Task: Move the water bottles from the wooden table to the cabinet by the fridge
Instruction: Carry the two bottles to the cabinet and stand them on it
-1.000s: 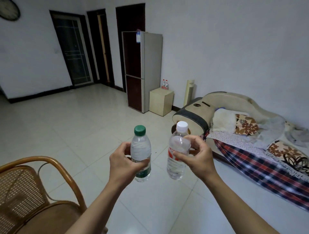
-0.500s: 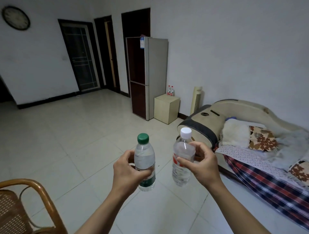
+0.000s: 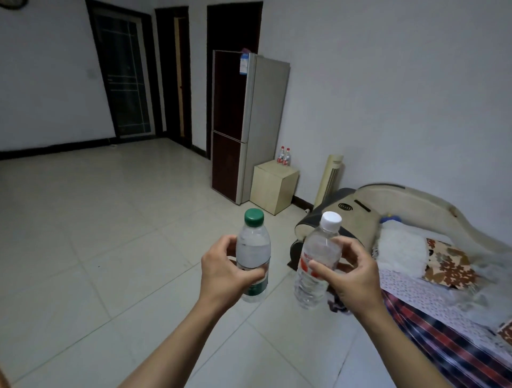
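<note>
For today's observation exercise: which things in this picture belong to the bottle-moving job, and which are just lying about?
Belong to the job:
green-capped bottle, gripped by the left hand
white-capped bottle, gripped by the right hand
cabinet beside the fridge
two red-capped bottles on the cabinet

Just lying about:
tower fan
sofa
patterned cushion
plaid blanket

Wrapping round the green-capped bottle (image 3: 253, 257), the left hand (image 3: 221, 272) hiding much of its green label. Covering the lower red label of the white-capped bottle (image 3: 315, 266), thumb of the right hand (image 3: 350, 279). Standing on the cabinet (image 3: 273, 187) beside the fridge (image 3: 243, 124), two red-capped bottles (image 3: 284, 156) too small for reading their labels. Running off the right edge, well right of the fridge, a plaid-covered sofa (image 3: 448, 340). Getting clipped at the top-left corner, far left of the fridge, a dark round shape (image 3: 11, 3), too little showing to identify.
</note>
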Available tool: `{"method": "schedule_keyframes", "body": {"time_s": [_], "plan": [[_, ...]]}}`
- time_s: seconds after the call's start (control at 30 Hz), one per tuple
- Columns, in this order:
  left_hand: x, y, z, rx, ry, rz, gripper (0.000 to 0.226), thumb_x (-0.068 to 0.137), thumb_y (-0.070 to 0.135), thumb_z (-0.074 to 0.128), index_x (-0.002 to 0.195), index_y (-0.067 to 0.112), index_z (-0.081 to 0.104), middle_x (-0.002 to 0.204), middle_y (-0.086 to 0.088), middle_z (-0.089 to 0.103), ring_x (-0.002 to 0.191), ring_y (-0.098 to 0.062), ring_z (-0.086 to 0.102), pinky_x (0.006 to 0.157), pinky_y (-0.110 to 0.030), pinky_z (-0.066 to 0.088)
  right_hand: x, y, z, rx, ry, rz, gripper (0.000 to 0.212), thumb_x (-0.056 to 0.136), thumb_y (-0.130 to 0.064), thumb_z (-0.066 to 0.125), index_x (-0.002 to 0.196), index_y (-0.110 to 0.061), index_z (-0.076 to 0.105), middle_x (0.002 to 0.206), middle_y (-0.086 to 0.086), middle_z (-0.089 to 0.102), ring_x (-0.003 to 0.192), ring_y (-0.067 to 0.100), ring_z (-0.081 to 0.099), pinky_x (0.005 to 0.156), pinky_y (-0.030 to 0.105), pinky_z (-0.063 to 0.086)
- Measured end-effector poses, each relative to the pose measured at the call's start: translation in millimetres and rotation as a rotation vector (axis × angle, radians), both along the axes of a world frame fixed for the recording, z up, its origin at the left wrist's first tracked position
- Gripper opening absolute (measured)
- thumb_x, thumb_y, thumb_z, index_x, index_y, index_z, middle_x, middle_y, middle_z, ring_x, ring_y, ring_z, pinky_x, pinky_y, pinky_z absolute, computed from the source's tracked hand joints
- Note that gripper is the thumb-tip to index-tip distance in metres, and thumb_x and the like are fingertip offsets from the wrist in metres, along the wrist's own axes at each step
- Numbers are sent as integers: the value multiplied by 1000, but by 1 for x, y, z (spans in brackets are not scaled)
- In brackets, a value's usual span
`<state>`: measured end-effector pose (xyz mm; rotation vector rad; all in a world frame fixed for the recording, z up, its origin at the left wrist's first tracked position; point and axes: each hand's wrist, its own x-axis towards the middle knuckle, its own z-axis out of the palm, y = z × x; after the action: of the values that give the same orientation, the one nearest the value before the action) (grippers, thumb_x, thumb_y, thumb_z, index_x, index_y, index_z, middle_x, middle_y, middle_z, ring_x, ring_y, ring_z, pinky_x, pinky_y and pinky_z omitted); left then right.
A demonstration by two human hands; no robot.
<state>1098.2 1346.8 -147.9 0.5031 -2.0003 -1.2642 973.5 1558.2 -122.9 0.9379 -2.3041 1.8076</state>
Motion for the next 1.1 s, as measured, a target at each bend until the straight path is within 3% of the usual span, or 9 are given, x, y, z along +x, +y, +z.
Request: {"method": "schedule_keyframes", "body": {"time_s": [0.1,0.27,0.37,0.57,0.73,0.97,1.1], "plan": [[-28,-31,-7,29,-11,14,58,52,37,91,102,27,64,95,12,69,87,-11,68,66,-19,58,-27,-27,-5,8,-21,-10,53,62,-18,90,108,-22,64,102,-7,70,95,3,67,73,15,55],[-84,-71,-21,41,-71,-12,55,51,36,93,98,29,65,93,11,70,84,-11,69,65,-19,58,-81,-66,-17,8,-55,-25,62,56,-40,87,112,-26,63,104,-13,69,98,5,67,79,26,59],[-127,-92,-26,40,-84,2,51,53,31,94,94,28,65,89,9,71,81,-7,69,64,-20,58,-130,-89,-31,-10,-61,-25,64,56,-46,89,112,-31,63,109,-11,68,104,11,66,85,36,60],[-227,-134,-13,-57,-176,-26,52,54,30,92,98,29,64,90,10,69,84,-6,67,70,-26,61,-240,-126,-28,-18,-55,-24,66,56,-61,85,113,-36,61,113,-10,68,107,13,65,88,43,59],[-305,-170,5,-67,-160,-9,55,54,36,92,101,30,63,93,14,69,85,-3,66,70,-25,60,-319,-158,1,-37,-22,-18,63,54,-50,86,110,-33,62,108,-12,68,103,10,65,86,36,59],[-383,-225,-7,2,-136,4,57,54,36,94,102,32,63,95,15,70,85,-3,68,67,-21,60,-398,-208,-14,9,-77,-23,57,58,-38,91,107,-37,62,107,-11,69,103,10,65,88,40,59],[-427,-271,-27,30,-145,14,55,54,31,95,100,29,64,93,12,71,86,-8,68,65,-20,59,-440,-254,-25,36,-103,-45,61,54,-44,90,108,-36,63,109,-10,69,105,11,66,88,41,59]]}}
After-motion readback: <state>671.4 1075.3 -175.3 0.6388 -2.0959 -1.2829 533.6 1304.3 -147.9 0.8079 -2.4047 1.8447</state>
